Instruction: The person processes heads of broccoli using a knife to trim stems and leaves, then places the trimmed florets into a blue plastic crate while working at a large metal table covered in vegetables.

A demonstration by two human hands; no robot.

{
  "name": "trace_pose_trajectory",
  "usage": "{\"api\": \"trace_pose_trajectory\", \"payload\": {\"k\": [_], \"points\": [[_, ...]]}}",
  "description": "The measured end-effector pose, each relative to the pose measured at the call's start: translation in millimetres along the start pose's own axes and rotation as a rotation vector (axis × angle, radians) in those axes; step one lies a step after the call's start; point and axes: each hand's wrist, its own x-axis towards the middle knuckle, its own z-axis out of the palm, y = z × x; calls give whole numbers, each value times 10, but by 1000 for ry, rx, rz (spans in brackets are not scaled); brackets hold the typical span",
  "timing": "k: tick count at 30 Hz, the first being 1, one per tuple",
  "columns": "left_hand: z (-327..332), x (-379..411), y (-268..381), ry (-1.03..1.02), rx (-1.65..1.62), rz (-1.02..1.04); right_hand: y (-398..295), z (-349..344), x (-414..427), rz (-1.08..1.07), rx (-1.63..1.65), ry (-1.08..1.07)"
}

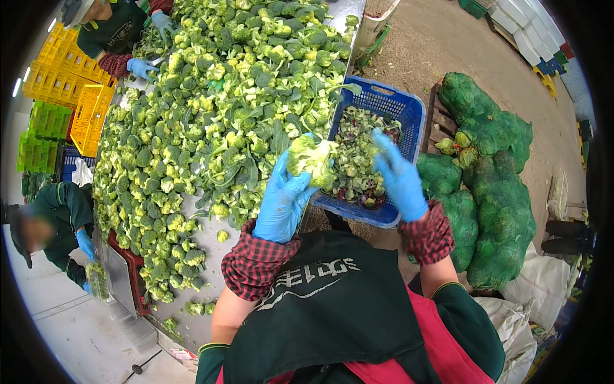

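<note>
My left hand [288,192], in a blue glove, holds a broccoli head [314,161] with its pale cut side turned towards the right. My right hand [398,175], also gloved in blue, is somewhat blurred over the right part of a blue plastic crate [416,113]; whether it holds something small cannot be told. Green and purplish trimmings [357,144] lie in the crate, beside the table edge. A large heap of broccoli florets [192,129] with some leaves covers much of the metal table [218,259] on the left.
Two co-workers in blue gloves stand across the table, one with a clear plastic container [97,281]. Green net sacks of round vegetables [501,216] lie right of the crate, partly by a wooden pallet [439,117]. Yellow crates [91,120] are stacked at the far left.
</note>
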Motion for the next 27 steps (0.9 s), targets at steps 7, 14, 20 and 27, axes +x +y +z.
{"api": "trace_pose_trajectory", "payload": {"k": [7, 14, 20, 27], "points": [[116, -50, -102, 53, -8, 26, -804, 33, -38, -85, -14, -123], [201, -50, 46, -12, -58, 65, -345, 212, -186, 229, 322, -55], [97, -48, -107, -11, 360, 230, -794, 75, 71, 202, 852, -138], [114, -98, 5, -70, 289, 244, -778, 156, 107, 556, 1384, -303]]}}
